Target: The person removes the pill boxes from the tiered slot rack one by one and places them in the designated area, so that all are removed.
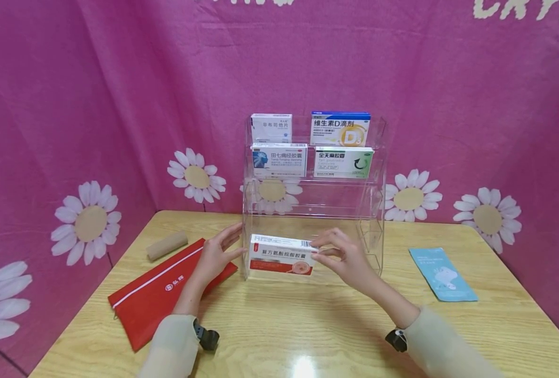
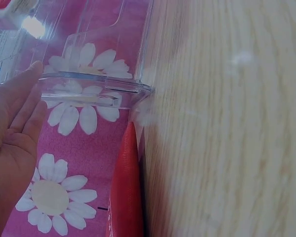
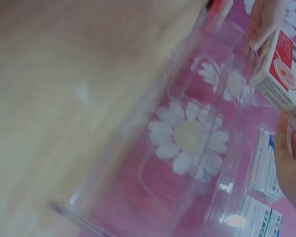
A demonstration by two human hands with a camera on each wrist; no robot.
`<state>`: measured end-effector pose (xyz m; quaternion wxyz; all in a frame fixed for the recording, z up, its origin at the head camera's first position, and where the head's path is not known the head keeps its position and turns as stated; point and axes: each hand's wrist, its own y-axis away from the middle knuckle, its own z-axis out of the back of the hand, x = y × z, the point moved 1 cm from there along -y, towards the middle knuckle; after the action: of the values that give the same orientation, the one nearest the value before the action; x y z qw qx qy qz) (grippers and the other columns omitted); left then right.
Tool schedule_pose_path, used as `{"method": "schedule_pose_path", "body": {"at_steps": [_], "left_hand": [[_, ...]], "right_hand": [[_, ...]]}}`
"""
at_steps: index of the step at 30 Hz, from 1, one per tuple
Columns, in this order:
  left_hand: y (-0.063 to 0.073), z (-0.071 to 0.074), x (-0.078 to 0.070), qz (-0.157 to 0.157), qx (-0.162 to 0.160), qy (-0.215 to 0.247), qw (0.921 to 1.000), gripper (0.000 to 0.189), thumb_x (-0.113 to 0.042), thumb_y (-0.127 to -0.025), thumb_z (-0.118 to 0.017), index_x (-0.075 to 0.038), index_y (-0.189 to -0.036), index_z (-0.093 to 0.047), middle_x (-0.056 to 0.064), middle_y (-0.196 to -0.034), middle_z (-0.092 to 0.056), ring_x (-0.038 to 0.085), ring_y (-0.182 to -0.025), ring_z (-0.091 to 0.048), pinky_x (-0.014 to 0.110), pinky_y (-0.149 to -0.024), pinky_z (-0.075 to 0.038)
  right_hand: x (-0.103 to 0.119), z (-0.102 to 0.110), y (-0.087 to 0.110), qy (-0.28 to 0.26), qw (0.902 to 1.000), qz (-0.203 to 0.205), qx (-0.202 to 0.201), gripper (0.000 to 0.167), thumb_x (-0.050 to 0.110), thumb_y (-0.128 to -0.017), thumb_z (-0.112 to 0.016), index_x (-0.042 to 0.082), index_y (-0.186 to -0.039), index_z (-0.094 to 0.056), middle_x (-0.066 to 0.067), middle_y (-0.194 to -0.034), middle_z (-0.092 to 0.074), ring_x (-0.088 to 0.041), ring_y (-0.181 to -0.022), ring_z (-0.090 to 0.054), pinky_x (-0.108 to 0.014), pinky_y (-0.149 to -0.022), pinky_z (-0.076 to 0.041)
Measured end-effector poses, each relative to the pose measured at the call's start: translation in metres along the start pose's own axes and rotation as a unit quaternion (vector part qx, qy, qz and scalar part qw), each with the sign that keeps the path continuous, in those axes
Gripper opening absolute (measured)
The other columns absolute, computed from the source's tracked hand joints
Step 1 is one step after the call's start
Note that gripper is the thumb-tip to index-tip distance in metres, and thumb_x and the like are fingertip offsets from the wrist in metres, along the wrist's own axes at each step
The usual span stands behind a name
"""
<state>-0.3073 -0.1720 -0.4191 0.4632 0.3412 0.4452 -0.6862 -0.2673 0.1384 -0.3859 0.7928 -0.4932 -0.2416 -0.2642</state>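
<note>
A white and red medicine box (image 1: 279, 257) stands at the lowest tier of a clear acrylic rack (image 1: 317, 211), its printed front facing me. My right hand (image 1: 348, 260) pinches the box's right end between thumb and fingers; the right wrist view also shows this box (image 3: 287, 69). At the rack's left side is my left hand (image 1: 215, 257), its fingers extended against or close beside the clear wall. In the left wrist view, that hand (image 2: 12, 123) has nothing visible in its grasp. How far the box sits inside the tier cannot be told.
Upper tiers hold a white box (image 1: 271, 127), a blue-topped vitamin D box (image 1: 340, 129), a blue-white box (image 1: 279, 161) and a green-white box (image 1: 343, 163). A red zip pouch (image 1: 156, 294) and tan cylinder (image 1: 167, 245) lie left; a light-blue packet (image 1: 442, 274) lies right.
</note>
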Motion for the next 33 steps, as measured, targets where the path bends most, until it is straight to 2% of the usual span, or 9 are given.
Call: {"method": "schedule_pose_path", "body": {"at_steps": [8, 16, 21, 26, 33], "left_hand": [[-0.001, 0.000, 0.002, -0.004, -0.002, -0.007, 1.0000, 0.064, 0.000, -0.085, -0.072, -0.004, -0.144, -0.047, 0.019, -0.147, -0.050, 0.033, -0.135, -0.050, 0.045, -0.109, -0.046], [0.000, 0.000, 0.002, -0.008, -0.001, -0.006, 1.0000, 0.063, -0.001, -0.086, -0.071, -0.003, -0.144, -0.047, 0.019, -0.147, -0.049, 0.033, -0.136, -0.049, 0.043, -0.109, -0.046], [0.000, 0.000, 0.001, -0.005, 0.000, -0.006, 1.0000, 0.063, -0.001, -0.086, -0.071, -0.004, -0.144, -0.046, 0.019, -0.148, -0.048, 0.033, -0.136, -0.049, 0.043, -0.109, -0.046], [0.000, 0.000, 0.002, -0.005, 0.000, -0.008, 1.0000, 0.063, -0.001, -0.086, -0.071, -0.004, -0.144, -0.046, 0.018, -0.148, -0.049, 0.033, -0.136, -0.049, 0.041, -0.109, -0.047], [-0.001, -0.001, 0.001, -0.004, -0.001, -0.003, 1.0000, 0.064, -0.001, -0.085, -0.072, -0.005, -0.144, -0.047, 0.018, -0.148, -0.050, 0.033, -0.136, -0.049, 0.048, -0.110, -0.045]], "right_hand": [[-0.001, -0.016, 0.023, 0.019, 0.9966, -0.048, 0.064, 0.014, 0.000, -0.084, -0.072, 0.003, -0.098, -0.069, -0.013, -0.100, -0.063, -0.014, -0.095, -0.064, -0.025, -0.075, -0.064], [0.001, -0.025, 0.031, 0.035, 0.9859, -0.112, 0.119, 0.014, 0.003, -0.085, -0.072, 0.006, -0.098, -0.069, -0.010, -0.099, -0.064, -0.012, -0.091, -0.064, -0.020, -0.074, -0.063], [-0.003, -0.029, 0.032, 0.031, 0.9802, -0.141, 0.135, 0.014, 0.002, -0.084, -0.073, 0.005, -0.097, -0.068, -0.011, -0.100, -0.064, -0.009, -0.090, -0.064, -0.019, -0.075, -0.063], [-0.006, -0.034, 0.033, 0.029, 0.9755, -0.163, 0.145, 0.014, 0.001, -0.084, -0.073, 0.004, -0.096, -0.067, -0.013, -0.102, -0.064, -0.012, -0.090, -0.064, -0.018, -0.074, -0.061], [-0.010, -0.037, 0.031, 0.041, 0.9703, -0.185, 0.151, 0.012, 0.001, -0.084, -0.073, 0.005, -0.094, -0.067, -0.013, -0.100, -0.064, -0.018, -0.089, -0.067, -0.017, -0.073, -0.061]]}}
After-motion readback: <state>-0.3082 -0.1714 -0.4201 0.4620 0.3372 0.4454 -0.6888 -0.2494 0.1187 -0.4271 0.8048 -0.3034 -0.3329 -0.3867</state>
